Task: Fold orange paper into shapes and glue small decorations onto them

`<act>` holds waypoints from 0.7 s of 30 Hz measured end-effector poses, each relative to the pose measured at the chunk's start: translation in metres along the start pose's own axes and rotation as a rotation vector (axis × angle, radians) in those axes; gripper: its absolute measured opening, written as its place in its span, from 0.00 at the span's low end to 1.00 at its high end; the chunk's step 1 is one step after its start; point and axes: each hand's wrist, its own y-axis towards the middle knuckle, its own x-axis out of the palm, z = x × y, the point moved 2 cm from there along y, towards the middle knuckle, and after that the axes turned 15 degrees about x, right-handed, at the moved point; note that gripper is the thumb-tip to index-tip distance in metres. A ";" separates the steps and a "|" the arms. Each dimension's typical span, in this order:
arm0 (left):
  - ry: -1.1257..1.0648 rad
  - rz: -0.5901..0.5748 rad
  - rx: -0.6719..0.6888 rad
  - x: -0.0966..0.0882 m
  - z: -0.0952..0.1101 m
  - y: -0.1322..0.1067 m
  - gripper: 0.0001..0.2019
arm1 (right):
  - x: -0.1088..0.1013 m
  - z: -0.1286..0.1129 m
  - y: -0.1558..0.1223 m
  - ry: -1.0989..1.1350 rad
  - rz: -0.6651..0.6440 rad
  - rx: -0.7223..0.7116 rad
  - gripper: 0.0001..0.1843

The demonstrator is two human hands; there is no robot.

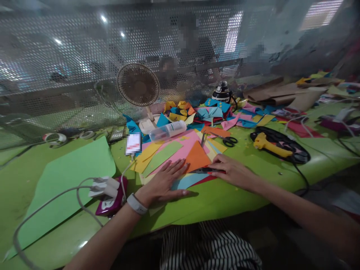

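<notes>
My left hand [165, 180] lies flat with its fingers spread, pressing on the sheets of coloured paper. Its fingertips touch the edge of an orange paper piece [197, 155]. In my right hand [232, 170] is a slim black pointed tool [204, 170]; whether it is a craft knife or scissors I cannot make out. The tool lies along the orange paper's near edge, its tip towards my left hand. Light blue paper [185, 181] shows beneath, with pink paper [182, 144] and a light green strip [165, 155] beyond. Black-handled scissors [230, 141] rest farther back.
A clear bottle [168, 131] lies behind the papers, near a small fan [138, 85]. At right, a yellow glue gun [271, 146] sits on a black tray. A purple power strip [112, 204] with cables and a large green sheet [73, 176] are at left.
</notes>
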 end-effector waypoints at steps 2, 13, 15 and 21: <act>-0.034 -0.004 -0.002 -0.004 -0.003 -0.004 0.36 | 0.000 0.000 0.000 0.008 -0.012 -0.004 0.15; -0.122 -0.048 -0.042 -0.005 -0.011 -0.012 0.34 | 0.008 -0.006 0.005 -0.020 0.025 -0.037 0.14; -0.128 -0.041 -0.039 -0.005 -0.010 -0.012 0.34 | 0.009 -0.005 0.006 -0.007 0.023 -0.050 0.15; -0.131 -0.030 -0.036 -0.003 -0.012 -0.014 0.33 | 0.008 -0.006 0.005 0.011 -0.007 -0.067 0.16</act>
